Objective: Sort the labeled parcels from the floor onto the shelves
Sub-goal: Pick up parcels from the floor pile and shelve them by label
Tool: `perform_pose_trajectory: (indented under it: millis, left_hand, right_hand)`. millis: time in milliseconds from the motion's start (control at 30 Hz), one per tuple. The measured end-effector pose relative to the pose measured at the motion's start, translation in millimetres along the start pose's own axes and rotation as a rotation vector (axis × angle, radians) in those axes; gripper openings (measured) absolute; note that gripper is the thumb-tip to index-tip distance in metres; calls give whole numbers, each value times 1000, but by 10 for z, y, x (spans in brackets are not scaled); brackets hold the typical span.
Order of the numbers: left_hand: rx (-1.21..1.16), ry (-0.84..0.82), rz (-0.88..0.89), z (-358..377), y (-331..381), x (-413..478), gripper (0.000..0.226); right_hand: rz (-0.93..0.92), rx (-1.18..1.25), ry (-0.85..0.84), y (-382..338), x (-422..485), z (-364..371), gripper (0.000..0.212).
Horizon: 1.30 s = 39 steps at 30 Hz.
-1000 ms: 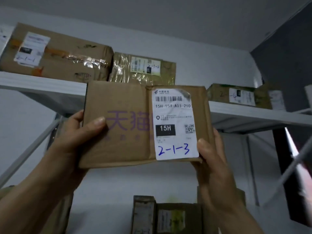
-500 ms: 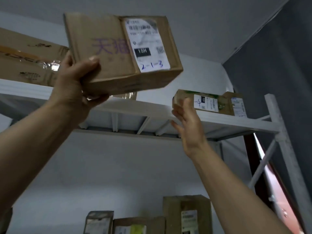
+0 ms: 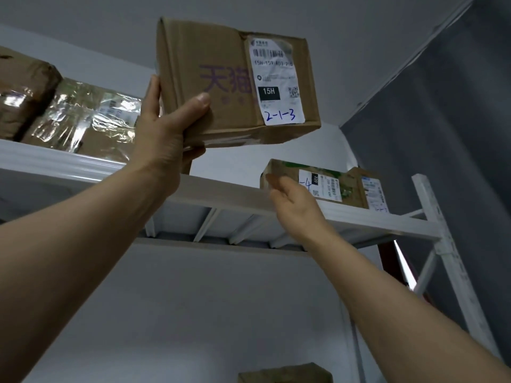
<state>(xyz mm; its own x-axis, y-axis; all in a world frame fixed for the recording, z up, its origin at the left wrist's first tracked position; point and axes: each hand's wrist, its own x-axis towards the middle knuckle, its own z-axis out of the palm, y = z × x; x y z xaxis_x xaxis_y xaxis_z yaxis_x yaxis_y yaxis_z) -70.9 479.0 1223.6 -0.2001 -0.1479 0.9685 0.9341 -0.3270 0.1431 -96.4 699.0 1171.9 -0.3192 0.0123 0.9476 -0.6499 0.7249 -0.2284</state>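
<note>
A brown cardboard parcel (image 3: 221,87) with purple print and a white label hand-marked "2-1-3" is raised above the white top shelf (image 3: 235,200). My left hand (image 3: 168,134) grips its lower left corner, thumb on the front face and fingers underneath. My right hand (image 3: 293,203) holds nothing; its relaxed fingers reach up at the shelf's front edge, in front of the left end of a parcel (image 3: 326,186) whose label ends in "-4".
On the shelf's left stand a tape-wrapped parcel (image 3: 91,117) and a larger brown box (image 3: 22,95). Another labelled parcel (image 3: 373,190) sits at the far right by the white upright post (image 3: 445,239). A box top (image 3: 284,373) shows at the bottom edge.
My right hand has let go of the parcel and dropped to the shelf edge. My left hand alone lifted the parcel above the shelf and carried it rightward.
</note>
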Motion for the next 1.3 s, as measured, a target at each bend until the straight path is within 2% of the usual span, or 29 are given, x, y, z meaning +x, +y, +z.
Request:
perform_pose_trajectory:
  millis: [100, 200, 300, 400, 567, 733, 900, 1100, 1300]
  left_hand:
    - [-28, -6, 12, 0, -149, 126, 90]
    - [-7, -13, 25, 20, -290, 191, 98]
    - [14, 16, 37, 45, -396, 218, 101]
    - [54, 63, 75, 110, -456, 267, 100]
    - [90, 111, 139, 297, -486, 369, 105]
    - [157, 98, 171, 498, -575, 433, 109]
    - [202, 99, 183, 560, -672, 430, 105]
    - [244, 112, 176, 499, -768, 423, 105]
    - [277, 86, 154, 460, -810, 403, 105]
  right_hand:
    - [51, -219, 9, 105, 243, -17, 19]
    - [114, -280, -52, 172, 469, 14, 37]
    - [56, -259, -113, 192, 606, 81, 42]
    - [45, -336, -172, 196, 693, 167, 48]
    - [7, -531, -162, 330, 823, 209, 76]
    - [-77, -658, -187, 377, 918, 154, 85]
    - [-67, -753, -199, 410, 981, 162, 95]
    - [-53, -731, -172, 504, 935, 193, 97]
    - [42, -700, -155, 544, 929, 88, 92]
